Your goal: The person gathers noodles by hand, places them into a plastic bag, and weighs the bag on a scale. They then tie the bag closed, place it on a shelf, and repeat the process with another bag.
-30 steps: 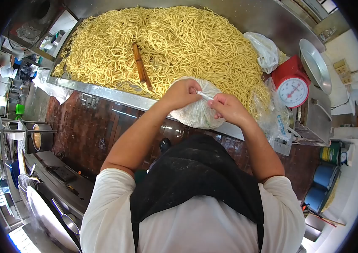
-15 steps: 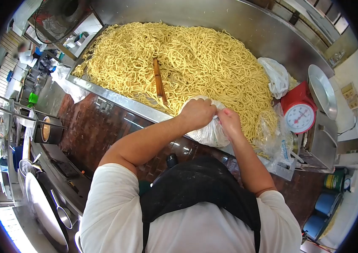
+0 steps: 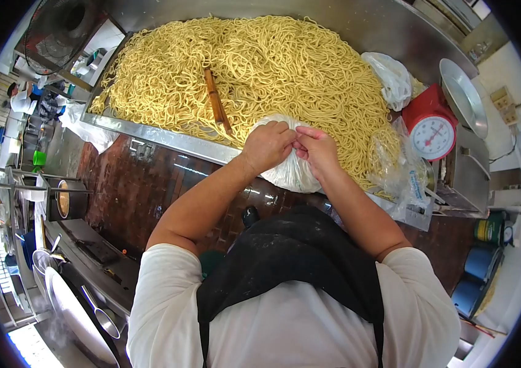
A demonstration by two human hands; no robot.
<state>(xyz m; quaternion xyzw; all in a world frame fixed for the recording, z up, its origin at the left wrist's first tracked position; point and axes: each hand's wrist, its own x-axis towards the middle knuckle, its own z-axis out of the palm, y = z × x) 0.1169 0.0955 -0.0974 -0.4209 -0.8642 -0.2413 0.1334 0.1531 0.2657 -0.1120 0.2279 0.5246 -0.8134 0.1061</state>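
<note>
Both of my hands pinch the gathered top of a full, whitish plastic bag (image 3: 292, 176) at the front edge of a metal tray. My left hand (image 3: 267, 146) has its fingers curled over the bag's neck. Close beside it, my right hand (image 3: 318, 148) grips the neck with thumb and fingers pressed together. Behind the bag spreads a big heap of yellow noodles (image 3: 285, 67). A pair of long wooden sticks (image 3: 216, 101) lies on the heap, left of my hands.
A red dial scale (image 3: 430, 126) with a metal pan (image 3: 463, 98) stands right of the noodles. Clear plastic bags (image 3: 398, 168) lie at the tray's right corner. A wok (image 3: 76, 313) and a pot (image 3: 67, 199) are on the left. Another person (image 3: 24, 98) stands far left.
The whole view has shifted, with the tray sitting higher in it. My hands stay at the bag's neck, and my right hand has turned, its fingers now pointing more to the left.
</note>
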